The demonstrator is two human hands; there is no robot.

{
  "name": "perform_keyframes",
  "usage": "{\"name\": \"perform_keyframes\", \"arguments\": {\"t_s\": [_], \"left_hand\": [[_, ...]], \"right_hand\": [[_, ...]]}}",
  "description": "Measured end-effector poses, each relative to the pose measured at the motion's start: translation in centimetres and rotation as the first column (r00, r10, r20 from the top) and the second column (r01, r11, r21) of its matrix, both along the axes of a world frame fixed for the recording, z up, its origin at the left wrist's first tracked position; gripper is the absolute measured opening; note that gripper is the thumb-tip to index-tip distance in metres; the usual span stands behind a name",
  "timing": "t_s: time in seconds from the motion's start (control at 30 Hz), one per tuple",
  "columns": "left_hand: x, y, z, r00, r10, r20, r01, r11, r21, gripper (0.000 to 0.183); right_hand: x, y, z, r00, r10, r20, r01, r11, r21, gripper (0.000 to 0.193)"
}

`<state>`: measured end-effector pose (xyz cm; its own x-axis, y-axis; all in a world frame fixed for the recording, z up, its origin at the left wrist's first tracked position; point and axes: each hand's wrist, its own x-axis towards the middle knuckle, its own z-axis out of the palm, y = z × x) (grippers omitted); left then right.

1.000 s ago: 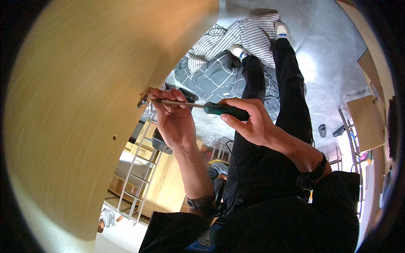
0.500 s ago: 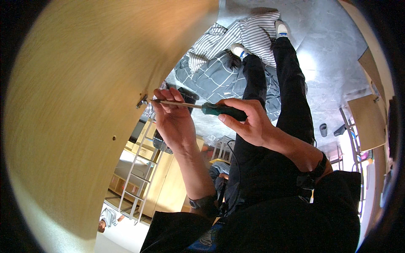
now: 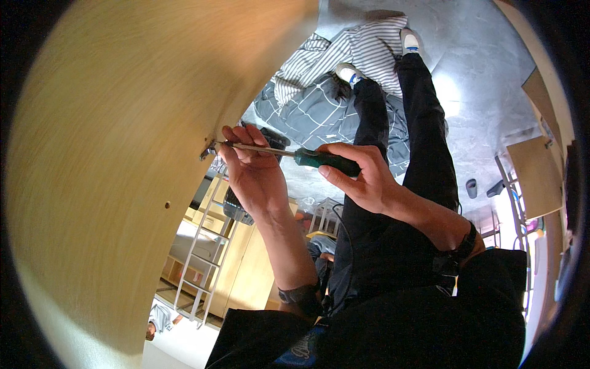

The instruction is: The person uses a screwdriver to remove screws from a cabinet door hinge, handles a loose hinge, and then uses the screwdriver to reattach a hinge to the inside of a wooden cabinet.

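Observation:
My right hand (image 3: 369, 178) is wrapped round the dark green handle of a screwdriver (image 3: 310, 158). The metal shaft runs left across the palm of my left hand (image 3: 255, 175). There, thumb and fingers close about the shaft near its tip. Whether a screw sits between those fingertips is too small to tell. Just beyond the tip, a small metal fitting (image 3: 209, 151) is fixed near the edge of a large light-wood panel (image 3: 117, 135). The tip points at this fitting; contact between them cannot be made out. Farther down, the panel has a small round hole (image 3: 167, 205).
A dark checked quilt (image 3: 307, 114) and striped bedding (image 3: 375, 46) lie on the grey floor by my shoes. White ladders (image 3: 200, 258) and wooden cabinets (image 3: 246, 264) stand below left. Another person (image 3: 161, 318) shows at the lower left. Slippers (image 3: 471, 188) lie at right.
The screwdriver tip and my left fingertips have shifted very slightly relative to the metal fitting. My right hand keeps its grip on the handle in nearly the same place.

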<state>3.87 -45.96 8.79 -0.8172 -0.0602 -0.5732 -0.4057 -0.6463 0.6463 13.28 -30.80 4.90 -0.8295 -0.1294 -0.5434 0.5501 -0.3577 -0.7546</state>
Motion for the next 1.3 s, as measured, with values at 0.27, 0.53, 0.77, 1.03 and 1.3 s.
{"name": "perform_keyframes", "arguments": {"t_s": [0.27,0.53,0.77,1.03,1.3], "left_hand": [[0.08,-0.46,-0.29,1.0,0.018,-0.003,-0.017,0.999,0.044,0.025],[0.19,-0.75,-0.27,1.0,0.02,0.009,-0.021,0.996,0.083,0.023],[-0.26,-0.47,-0.22,0.999,0.038,0.037,-0.04,0.998,0.044,0.025],[-0.44,-0.51,-0.39,1.0,-0.016,0.018,0.014,0.998,0.059,0.024],[-0.58,-0.26,-0.15,0.998,0.054,0.041,-0.058,0.993,0.107,0.025]], "right_hand": [[0.21,-0.34,-0.5,0.997,-0.028,-0.067,0.027,1.0,-0.015,0.027],[0.2,-0.4,-0.54,0.994,-0.005,-0.106,0.003,1.0,-0.015,0.025],[-0.26,-0.15,0.06,1.0,-0.003,-0.006,0.003,1.0,0.0,0.026],[-0.34,-0.27,0.15,0.999,-0.028,-0.02,0.028,1.0,0.013,0.027],[-0.32,-0.43,-0.13,0.993,-0.046,-0.106,0.046,0.999,-0.002,0.026]]}}
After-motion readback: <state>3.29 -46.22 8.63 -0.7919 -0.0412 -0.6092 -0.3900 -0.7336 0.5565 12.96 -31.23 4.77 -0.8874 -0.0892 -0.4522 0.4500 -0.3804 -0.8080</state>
